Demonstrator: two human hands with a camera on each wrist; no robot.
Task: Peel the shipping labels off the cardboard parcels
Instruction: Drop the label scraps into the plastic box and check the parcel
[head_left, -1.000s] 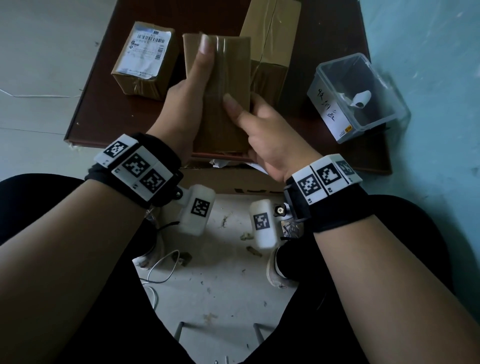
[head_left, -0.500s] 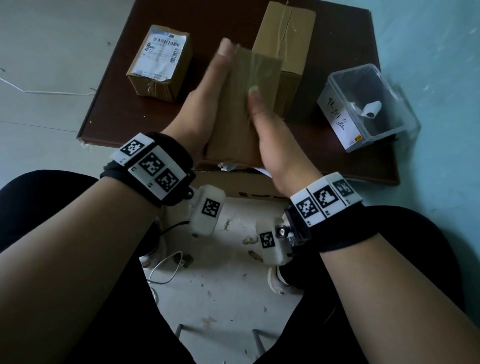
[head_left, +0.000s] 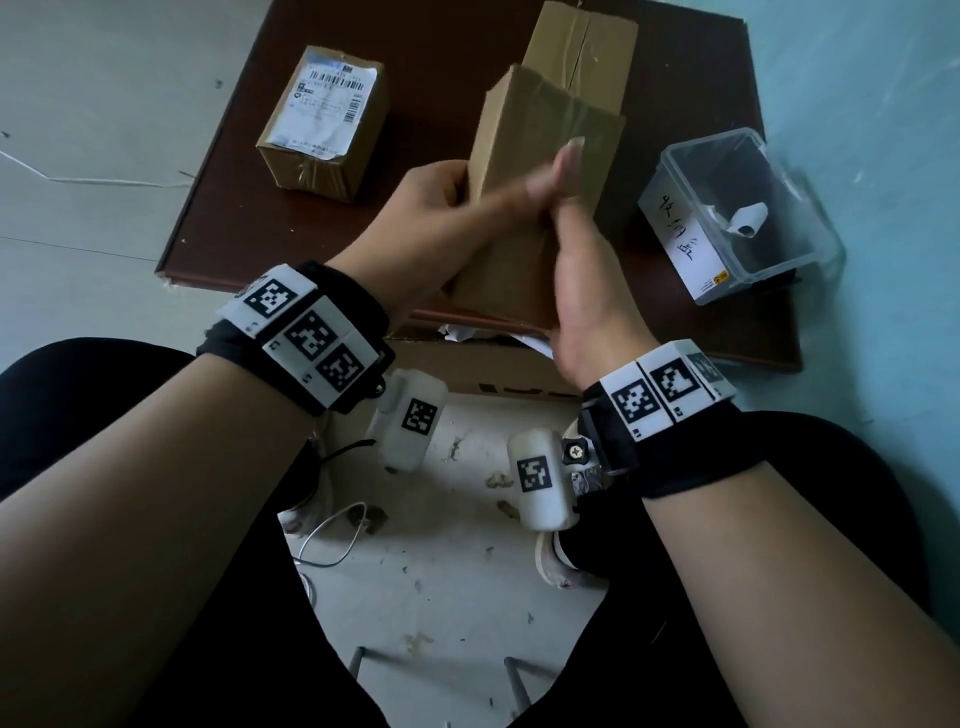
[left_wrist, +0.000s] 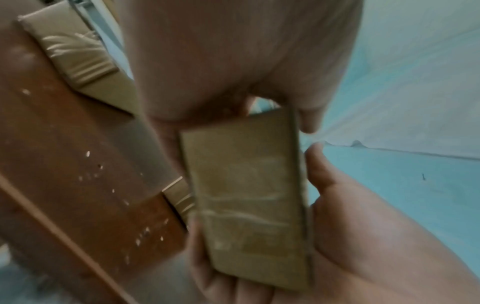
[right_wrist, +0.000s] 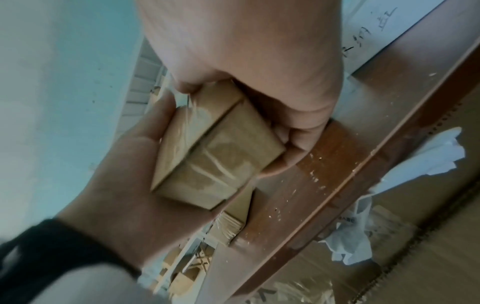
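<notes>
I hold a brown taped cardboard parcel tilted above the near edge of the dark brown table. My left hand grips its left side, thumb across the front. My right hand grips the right side, fingers curled round it. In the left wrist view the parcel lies against my left palm. In the right wrist view my right hand wraps the parcel. The faces that show carry only tape. A second parcel with a white shipping label stands at the back left.
A taller taped parcel stands behind the held one. At the table's right sits a clear plastic bin with a rolled white label inside. Below the near table edge, an open carton holds crumpled white paper.
Both hands have turned the parcel, tilting its top away and to the right. My left thumb now crosses its front, and my right hand has slid along its right side.
</notes>
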